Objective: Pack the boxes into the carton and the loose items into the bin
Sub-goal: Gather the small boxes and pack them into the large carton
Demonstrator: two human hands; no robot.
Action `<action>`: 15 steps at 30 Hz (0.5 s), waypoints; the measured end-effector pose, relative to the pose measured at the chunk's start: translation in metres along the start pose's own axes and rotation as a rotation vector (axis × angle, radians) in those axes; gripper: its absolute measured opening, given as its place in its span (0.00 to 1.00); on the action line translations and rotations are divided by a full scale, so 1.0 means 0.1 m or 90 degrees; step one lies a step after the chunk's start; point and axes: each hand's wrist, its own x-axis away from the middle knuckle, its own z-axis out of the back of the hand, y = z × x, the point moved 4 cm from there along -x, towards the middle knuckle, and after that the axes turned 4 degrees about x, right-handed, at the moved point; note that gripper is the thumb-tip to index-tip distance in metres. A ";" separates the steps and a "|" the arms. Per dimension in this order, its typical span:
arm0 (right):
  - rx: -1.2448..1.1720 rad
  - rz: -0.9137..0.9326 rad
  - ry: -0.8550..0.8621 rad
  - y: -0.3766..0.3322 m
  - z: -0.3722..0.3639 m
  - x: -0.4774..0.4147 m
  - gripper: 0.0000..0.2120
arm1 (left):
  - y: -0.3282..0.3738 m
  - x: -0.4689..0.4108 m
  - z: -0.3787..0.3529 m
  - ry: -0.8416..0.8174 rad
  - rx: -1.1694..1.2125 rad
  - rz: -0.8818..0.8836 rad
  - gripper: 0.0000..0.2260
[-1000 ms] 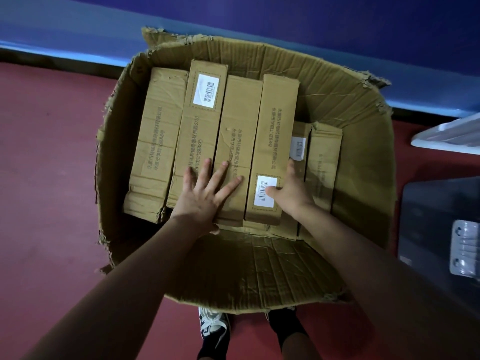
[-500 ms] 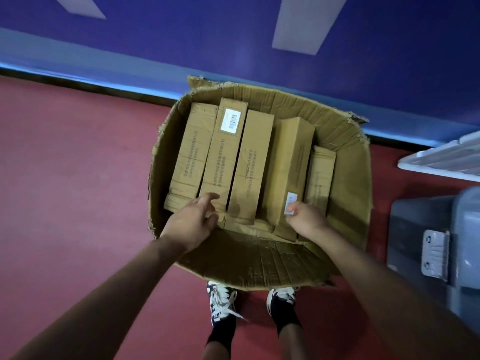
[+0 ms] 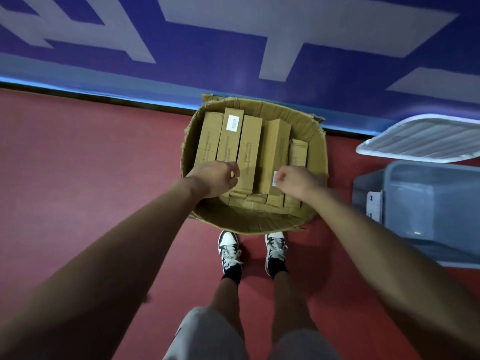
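Down on the red floor I see the tattered brown carton, rim torn and bowed; long matte cardboard boxes lie side by side inside; left hand and right hand hover over them, fingers loosely curled, gripping nothing; smooth grey plastic bin stands right.

left hand now off the boxes
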 end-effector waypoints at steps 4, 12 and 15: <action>0.005 0.020 0.008 -0.20 0.20 0.63 0.12 | 0.29 0.57 0.22 -0.004 -0.015 -0.022 0.11; 0.073 0.084 0.031 -0.36 0.31 1.40 0.10 | 0.64 1.39 0.15 0.042 -0.035 0.000 0.11; 0.121 0.120 0.039 -0.35 0.30 1.65 0.11 | 0.75 1.67 -0.01 0.053 -0.032 0.027 0.12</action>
